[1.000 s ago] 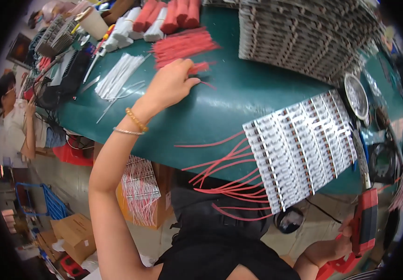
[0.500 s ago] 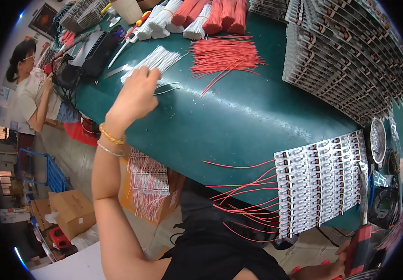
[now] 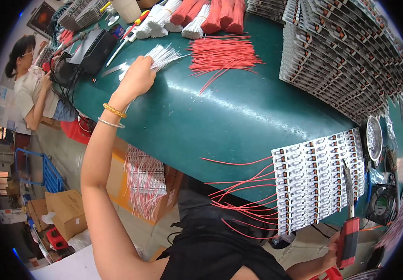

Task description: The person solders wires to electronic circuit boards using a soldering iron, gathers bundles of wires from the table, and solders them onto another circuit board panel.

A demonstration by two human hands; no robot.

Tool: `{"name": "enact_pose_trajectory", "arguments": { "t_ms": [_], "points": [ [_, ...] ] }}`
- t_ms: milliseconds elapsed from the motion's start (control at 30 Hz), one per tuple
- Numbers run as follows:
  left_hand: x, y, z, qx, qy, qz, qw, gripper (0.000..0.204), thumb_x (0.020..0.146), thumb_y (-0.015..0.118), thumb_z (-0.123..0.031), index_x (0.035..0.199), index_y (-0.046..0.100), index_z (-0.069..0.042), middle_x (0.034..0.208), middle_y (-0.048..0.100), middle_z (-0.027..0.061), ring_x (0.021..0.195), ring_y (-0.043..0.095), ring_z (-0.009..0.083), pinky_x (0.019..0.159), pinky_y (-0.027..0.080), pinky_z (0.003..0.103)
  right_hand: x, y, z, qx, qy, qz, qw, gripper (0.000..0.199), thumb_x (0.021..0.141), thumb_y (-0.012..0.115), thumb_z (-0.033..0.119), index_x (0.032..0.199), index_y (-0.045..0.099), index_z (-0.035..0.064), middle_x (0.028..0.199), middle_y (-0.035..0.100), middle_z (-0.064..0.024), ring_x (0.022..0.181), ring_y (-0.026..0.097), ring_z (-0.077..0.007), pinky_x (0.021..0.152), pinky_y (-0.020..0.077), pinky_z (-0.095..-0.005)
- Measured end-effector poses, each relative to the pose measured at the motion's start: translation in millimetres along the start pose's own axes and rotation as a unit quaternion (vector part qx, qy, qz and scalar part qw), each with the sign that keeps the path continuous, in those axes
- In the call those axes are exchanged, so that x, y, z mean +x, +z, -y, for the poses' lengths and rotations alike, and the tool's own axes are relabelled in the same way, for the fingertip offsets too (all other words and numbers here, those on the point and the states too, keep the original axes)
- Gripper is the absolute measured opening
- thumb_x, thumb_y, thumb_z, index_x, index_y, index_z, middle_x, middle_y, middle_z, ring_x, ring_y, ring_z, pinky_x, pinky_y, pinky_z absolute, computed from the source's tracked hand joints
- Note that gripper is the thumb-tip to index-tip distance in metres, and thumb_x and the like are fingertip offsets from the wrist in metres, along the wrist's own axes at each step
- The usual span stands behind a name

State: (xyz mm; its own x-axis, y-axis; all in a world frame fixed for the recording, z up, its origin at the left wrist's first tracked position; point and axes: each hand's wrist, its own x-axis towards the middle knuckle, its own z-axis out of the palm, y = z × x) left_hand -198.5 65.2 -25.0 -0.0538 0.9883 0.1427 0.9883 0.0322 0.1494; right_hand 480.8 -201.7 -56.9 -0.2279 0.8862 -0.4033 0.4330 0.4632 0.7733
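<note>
My left hand [image 3: 138, 76] reaches to the pile of cut white wires [image 3: 163, 56] on the bench. Its fingers are curled down at the pile's near edge, and the fingertips are partly hidden. At the lower right, my right hand [image 3: 332, 254] is wrapped round the red and black handle of a soldering iron [image 3: 348, 240]. The iron's long metal tip points up over the panel of small white circuit boards [image 3: 311, 182]. Several red wires [image 3: 241, 184] stick out from the panel's left edge, past the bench edge. A pile of red wires [image 3: 225, 53] lies right of the white pile.
Bundled red and white wires [image 3: 225, 18] stand at the back. Stacked board panels [image 3: 336, 60] rise at the right, near a round metal dish [image 3: 374, 137]. A black box [image 3: 94, 51] with cables stands far left. A box of wired panels [image 3: 145, 182] sits below the bench; a co-worker [image 3: 31, 84] is beyond.
My left hand has shifted slightly over the white wires. My right hand has raised the soldering iron from the lower right corner, bringing its tip over the board panel.
</note>
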Motion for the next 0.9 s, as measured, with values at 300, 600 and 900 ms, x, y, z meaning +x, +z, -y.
{"name": "enact_pose_trajectory", "arguments": {
  "t_ms": [300, 600, 900],
  "points": [
    [-5, -16, 7, -0.25, -0.127, -0.237, 0.93, 0.022, 0.102, 0.041, -0.02, 0.096, 0.052, -0.001, 0.071, 0.053, 0.0062, 0.064, 0.05, 0.0144, 0.059, 0.042, 0.032, -6, 26, 16, -0.28, -0.136, 0.208, 0.927, 0.065, 0.082, 0.064, 0.058, 0.09, 0.057, -0.006, 0.052, 0.041, -0.0008, 0.043, 0.038, -0.0112, 0.044, 0.029, -0.0249],
    [-37, -11, -56, -0.59, 0.001, -0.252, 0.767, 0.018, 0.104, 0.042, -0.02, 0.104, 0.045, -0.002, 0.079, 0.044, 0.0016, 0.072, 0.045, 0.0119, 0.075, 0.044, 0.03, 28, -20, 23, -0.654, -0.199, 0.391, 0.617, 0.069, 0.083, 0.062, 0.058, 0.101, 0.052, -0.0079, 0.051, 0.041, -0.001, 0.042, 0.039, -0.0111, 0.043, 0.0304, -0.0247],
    [-38, -10, -112, -0.52, 0.0, -0.157, 0.84, 0.017, 0.103, 0.043, -0.018, 0.097, 0.05, -0.003, 0.065, 0.041, -0.0033, 0.059, 0.036, 0.0053, 0.055, 0.034, 0.021, 49, -131, 28, -0.873, -0.169, 0.428, -0.161, 0.079, 0.087, 0.059, 0.057, 0.124, 0.042, -0.0114, 0.05, 0.042, -0.0013, 0.04, 0.039, -0.0109, 0.042, 0.0338, -0.0248]
  ]
}}
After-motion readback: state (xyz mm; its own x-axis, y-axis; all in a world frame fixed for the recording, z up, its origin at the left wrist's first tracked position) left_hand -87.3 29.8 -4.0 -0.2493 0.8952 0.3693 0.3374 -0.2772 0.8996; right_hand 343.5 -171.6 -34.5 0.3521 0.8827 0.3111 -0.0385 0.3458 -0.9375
